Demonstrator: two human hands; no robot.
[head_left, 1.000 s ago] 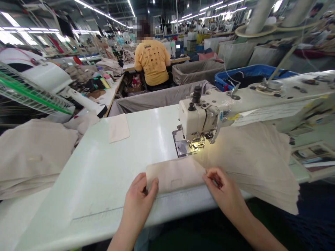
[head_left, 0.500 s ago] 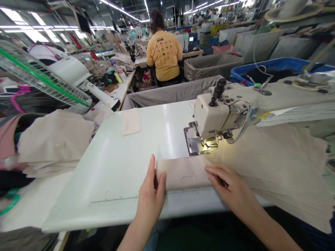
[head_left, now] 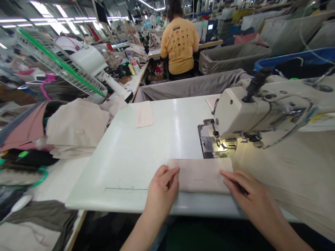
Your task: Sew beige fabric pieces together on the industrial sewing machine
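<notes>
A beige fabric piece (head_left: 200,176) with a small slit-like mark lies flat near the front edge of the white sewing table (head_left: 125,150). My left hand (head_left: 163,188) is closed on its left edge, thumb and fingertips pinched together. At the right end, my right hand (head_left: 248,191) grips the cloth with thumb and forefinger. Something dark and narrow shows under the right fingers, too hidden to name. Just beyond the fabric is the sewing machine (head_left: 235,111), its lit presser foot (head_left: 227,143) over the metal plate (head_left: 209,144).
A small beige fabric piece (head_left: 144,114) lies farther back on the table. Stacked beige cloth (head_left: 78,125) stands at the left, and more beige sheets (head_left: 295,167) spread under the machine arm. Thread cones (head_left: 34,157) lie at far left. A person in a yellow shirt (head_left: 180,45) sits ahead.
My left hand has gone from spread fingers beside the fabric to a pinch on its left edge. The fabric's right end now shows apart from the beige sheets. The camera view has shifted.
</notes>
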